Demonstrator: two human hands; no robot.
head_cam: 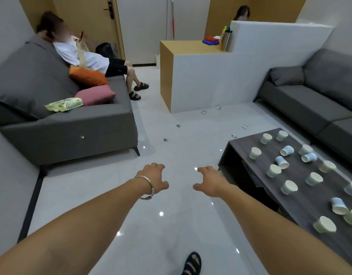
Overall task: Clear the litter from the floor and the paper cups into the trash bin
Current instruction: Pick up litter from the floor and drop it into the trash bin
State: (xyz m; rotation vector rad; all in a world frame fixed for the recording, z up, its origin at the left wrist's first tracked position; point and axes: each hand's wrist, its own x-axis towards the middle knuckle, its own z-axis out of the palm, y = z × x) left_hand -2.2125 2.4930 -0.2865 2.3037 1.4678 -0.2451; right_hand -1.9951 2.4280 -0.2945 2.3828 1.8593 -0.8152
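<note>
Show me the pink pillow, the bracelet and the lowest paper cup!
pink pillow [95, 94], head view, middle of its top face.
bracelet [148, 180], head view, the silver band across the wrist.
lowest paper cup [325, 224], head view, middle of its side.

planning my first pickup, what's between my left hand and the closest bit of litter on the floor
Only bare glossy floor separates the left hand from the nearest litter scrap, as the head view shows.
</note>
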